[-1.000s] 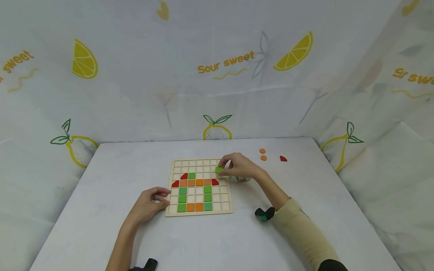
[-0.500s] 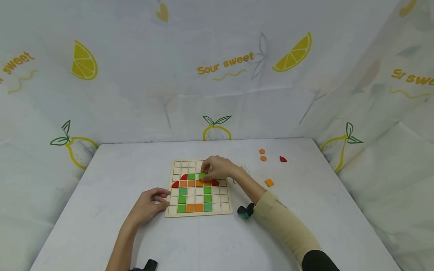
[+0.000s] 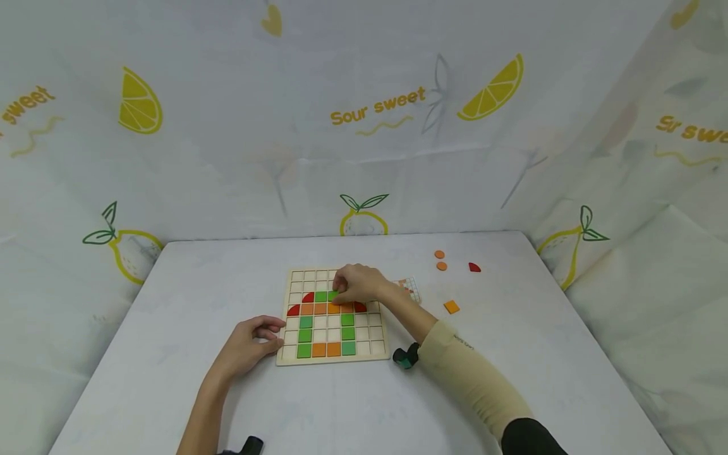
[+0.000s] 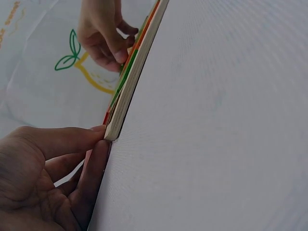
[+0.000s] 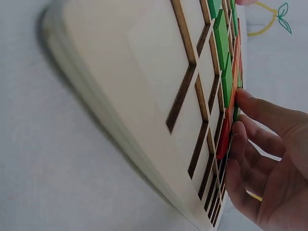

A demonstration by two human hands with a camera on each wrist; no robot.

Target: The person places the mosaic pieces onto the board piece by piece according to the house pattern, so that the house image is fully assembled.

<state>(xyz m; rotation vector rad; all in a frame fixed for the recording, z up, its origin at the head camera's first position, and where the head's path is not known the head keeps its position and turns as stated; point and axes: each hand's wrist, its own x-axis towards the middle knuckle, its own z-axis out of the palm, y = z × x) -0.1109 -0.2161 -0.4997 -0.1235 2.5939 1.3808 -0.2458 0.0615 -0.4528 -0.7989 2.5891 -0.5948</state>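
A wooden grid board (image 3: 372,347) lies on the table, with green, orange and red tiles set in its cells. My left hand (image 3: 253,338) holds the board at its near left corner, the fingertips right at the edge in the left wrist view. Over the upper middle of the board, my right hand (image 3: 359,283) pinches a green square tile (image 3: 333,296) between thumb and fingers. This tile sits beside another green square tile (image 3: 321,296), above the orange row. The right hand hides part of the board's upper right and partly covers a red quarter-round tile (image 3: 360,307).
Right of the board lie an orange square tile (image 3: 452,307), two round orange tiles (image 3: 440,254) and a red quarter-round tile (image 3: 474,267). A printed pattern card (image 3: 413,288) shows partly behind the right wrist. White printed cloth hangs behind the table.
My right hand has moved left across the board with the green square tile, down to the cell beside the other green one. The orange square and the card have come into sight. The left hand stays.
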